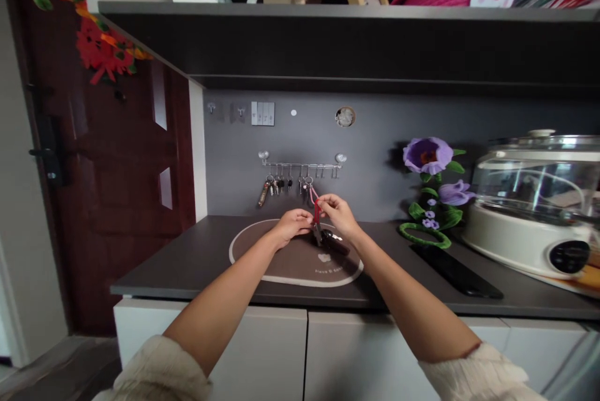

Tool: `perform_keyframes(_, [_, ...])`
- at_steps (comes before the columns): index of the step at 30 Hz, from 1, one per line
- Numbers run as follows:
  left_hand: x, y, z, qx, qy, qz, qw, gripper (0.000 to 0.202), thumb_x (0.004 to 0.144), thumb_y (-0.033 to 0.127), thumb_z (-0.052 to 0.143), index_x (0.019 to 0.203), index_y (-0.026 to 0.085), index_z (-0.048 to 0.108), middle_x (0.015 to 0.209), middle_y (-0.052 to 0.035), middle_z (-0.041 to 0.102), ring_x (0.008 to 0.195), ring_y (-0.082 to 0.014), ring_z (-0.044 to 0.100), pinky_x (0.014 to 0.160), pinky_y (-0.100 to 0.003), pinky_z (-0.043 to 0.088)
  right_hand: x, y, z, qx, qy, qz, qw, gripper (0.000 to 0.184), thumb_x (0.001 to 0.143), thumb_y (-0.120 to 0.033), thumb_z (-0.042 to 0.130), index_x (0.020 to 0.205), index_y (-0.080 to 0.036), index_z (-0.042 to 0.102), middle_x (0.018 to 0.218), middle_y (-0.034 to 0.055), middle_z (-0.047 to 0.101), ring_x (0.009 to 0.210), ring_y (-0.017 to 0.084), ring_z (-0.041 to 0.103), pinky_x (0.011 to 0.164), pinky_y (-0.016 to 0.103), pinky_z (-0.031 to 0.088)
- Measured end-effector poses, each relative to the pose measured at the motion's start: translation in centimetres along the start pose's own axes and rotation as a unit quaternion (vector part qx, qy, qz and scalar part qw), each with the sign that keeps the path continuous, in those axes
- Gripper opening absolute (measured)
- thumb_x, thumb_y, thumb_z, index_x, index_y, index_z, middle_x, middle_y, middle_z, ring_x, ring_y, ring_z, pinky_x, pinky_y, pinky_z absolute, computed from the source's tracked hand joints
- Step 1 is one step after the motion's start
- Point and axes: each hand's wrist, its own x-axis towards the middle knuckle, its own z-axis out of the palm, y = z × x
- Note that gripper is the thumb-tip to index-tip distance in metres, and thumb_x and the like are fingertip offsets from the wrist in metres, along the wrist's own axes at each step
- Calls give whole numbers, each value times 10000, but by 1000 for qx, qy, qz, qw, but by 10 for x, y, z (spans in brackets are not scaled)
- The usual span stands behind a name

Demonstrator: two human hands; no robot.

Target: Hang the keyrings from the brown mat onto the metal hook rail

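Note:
Both my arms reach out over a dark counter [197, 263]. My left hand [291, 225] and my right hand [338, 213] are closed in pinches on a key bunch [323, 235] with a red strap [317, 208]. The strap's top loop reaches up to a hook on the metal key rail [300, 166] on the grey wall. The dark keys dangle just above a brown oval mat [281, 267]. Several other key bunches [276, 187] hang from the rail to the left.
A purple knitted flower [429, 192] stands to the right, with a flat black object [457, 271] lying in front of it. A white cooker with a glass lid [534, 201] sits at far right. A dark red door [107, 188] is left; a cluttered shelf [347, 10] overhead.

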Motion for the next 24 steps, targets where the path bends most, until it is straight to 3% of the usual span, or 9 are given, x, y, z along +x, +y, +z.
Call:
perform_keyframes(4, [16,7,1,18,27,14,999,215,649,279,625,793,150,531,811,-46,616,718,-110,585,766,-318,421,17,-6,-7,-12,-17,-9,1000,223,655,-353,546,749,-151,538,651,-8,547,538,71,480,538,217,425])
perform_keyframes(7, [29,7,3,31,82,47,995,186,690,290,577,791,140,532,780,-55,618,708,-112,580,714,-284,428,31,-9,-12,-31,-13,-6,999,209,654,-334,549,747,-147,540,636,-9,547,544,75,486,534,215,414])
perform_keyframes(12, [45,-9,-2,91,174,122,973,163,702,290,540,725,131,516,632,-29,587,586,-106,550,583,-229,412,60,-6,-19,-85,-12,-27,996,184,652,-312,543,721,-141,547,635,-3,564,557,82,497,568,226,405])
perform_keyframes(19, [51,-34,-18,255,182,170,934,203,721,330,477,656,148,535,556,-5,556,520,-105,502,550,-228,379,101,1,-25,-237,4,-61,970,147,653,-281,532,693,-147,576,631,0,586,578,97,505,586,229,391])
perform_keyframes(24, [51,-35,-14,273,178,177,929,228,735,350,452,666,153,543,569,-6,562,538,-107,507,552,-224,372,122,5,-26,-318,35,-71,945,94,664,-225,525,690,-168,595,645,2,610,592,105,532,581,227,395])
